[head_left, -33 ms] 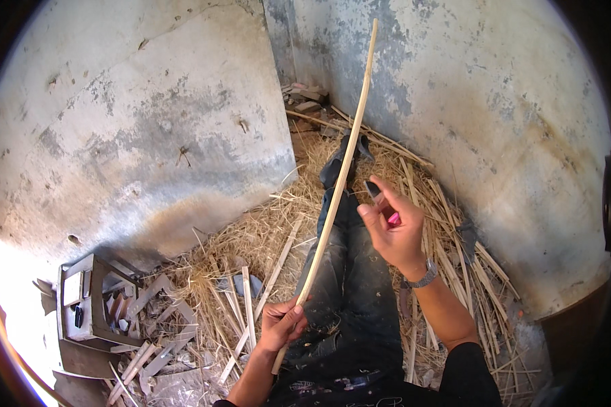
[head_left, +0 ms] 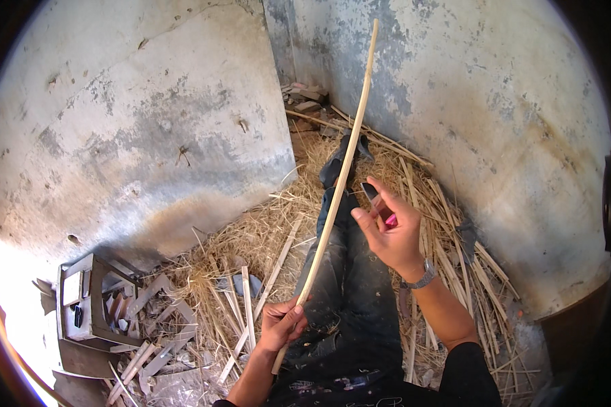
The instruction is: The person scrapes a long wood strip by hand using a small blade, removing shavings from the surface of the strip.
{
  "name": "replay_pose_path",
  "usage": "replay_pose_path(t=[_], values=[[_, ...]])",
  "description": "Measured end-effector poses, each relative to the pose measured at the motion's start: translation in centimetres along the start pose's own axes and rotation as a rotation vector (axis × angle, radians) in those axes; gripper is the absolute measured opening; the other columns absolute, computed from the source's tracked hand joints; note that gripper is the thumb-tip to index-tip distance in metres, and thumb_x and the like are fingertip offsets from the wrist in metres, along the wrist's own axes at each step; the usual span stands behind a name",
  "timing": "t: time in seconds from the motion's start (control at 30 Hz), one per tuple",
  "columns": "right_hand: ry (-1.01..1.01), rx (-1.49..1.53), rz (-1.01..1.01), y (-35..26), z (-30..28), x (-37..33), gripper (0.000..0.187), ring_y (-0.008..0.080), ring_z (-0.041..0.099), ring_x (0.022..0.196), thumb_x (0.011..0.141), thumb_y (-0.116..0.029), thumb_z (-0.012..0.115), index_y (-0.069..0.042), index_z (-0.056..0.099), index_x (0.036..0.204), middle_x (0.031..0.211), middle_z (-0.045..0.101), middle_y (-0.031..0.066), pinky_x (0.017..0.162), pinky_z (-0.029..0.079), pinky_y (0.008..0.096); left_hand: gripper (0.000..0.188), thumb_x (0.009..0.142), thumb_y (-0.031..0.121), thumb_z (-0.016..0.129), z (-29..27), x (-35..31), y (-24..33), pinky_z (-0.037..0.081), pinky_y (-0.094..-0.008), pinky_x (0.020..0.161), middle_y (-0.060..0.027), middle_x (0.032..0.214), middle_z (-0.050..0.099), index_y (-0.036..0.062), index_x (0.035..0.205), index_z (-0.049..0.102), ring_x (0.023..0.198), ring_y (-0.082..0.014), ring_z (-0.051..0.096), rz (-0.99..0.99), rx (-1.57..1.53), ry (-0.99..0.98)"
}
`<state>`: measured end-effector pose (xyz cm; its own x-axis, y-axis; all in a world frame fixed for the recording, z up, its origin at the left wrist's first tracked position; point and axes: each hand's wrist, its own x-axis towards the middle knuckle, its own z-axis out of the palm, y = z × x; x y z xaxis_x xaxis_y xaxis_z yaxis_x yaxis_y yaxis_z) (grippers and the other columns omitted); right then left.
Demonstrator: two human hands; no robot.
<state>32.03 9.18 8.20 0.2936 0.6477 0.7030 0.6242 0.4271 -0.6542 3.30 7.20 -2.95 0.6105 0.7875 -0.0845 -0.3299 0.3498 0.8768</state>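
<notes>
Held in my left hand [head_left: 282, 325] is a long, pale split strip of bamboo or wood [head_left: 330, 216]. The fingers wrap round it near its lower end, and it rises at a slant over my legs, bending slightly towards its far tip. My right hand [head_left: 402, 239] is closed round a small knife [head_left: 371, 192]. Its dark blade points up towards the strip, and a bit of pink shows between the fingers. A small gap seems to separate blade and strip. The palm and fingers hide most of the knife's handle.
My outstretched legs [head_left: 366, 292] lie among straw-like shavings [head_left: 251, 251]. Several long strips [head_left: 448, 251] line the right wall. At the lower left stands a worn wooden box-like frame [head_left: 81, 305] beside scrap pieces. Stained walls [head_left: 183, 102] rise ahead, with rubble [head_left: 307, 95] in the corner.
My right hand and the knife have shifted slightly left, closer to the strip. My left hand and the strip have stayed where they were.
</notes>
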Motion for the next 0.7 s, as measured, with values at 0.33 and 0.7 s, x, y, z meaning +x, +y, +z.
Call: replay_pose_path(t=[0.33,0.7], values=[[-0.128,-0.118,-0.152,-0.8,3.4,-4.6,0.054,0.0154,0.056,0.054,0.089,-0.024,0.081,-0.008,0.065,0.139,0.067,0.056,0.0036,0.048,0.044,0.0317,0.028,0.103,0.011,0.065,1.3,-0.4,0.0,0.030,-0.0211,0.044,-0.0013,0.065,0.059,0.0009,0.128,0.070,0.050,-0.0041,0.045,-0.044,0.023,0.054],[0.058,-0.230,-0.217,2.7,0.9,1.3,0.048,0.0219,0.065,0.056,0.088,0.002,0.066,-0.013,0.070,0.134,0.074,0.071,0.0110,0.052,0.050,0.0348,0.027,0.096,0.008,0.074,2.5,0.0,-1.6,0.036,-0.0223,0.051,0.0030,0.064,0.062,-0.0052,0.119,0.074,0.058,-0.0001,0.049,0.269,0.549,0.152]])
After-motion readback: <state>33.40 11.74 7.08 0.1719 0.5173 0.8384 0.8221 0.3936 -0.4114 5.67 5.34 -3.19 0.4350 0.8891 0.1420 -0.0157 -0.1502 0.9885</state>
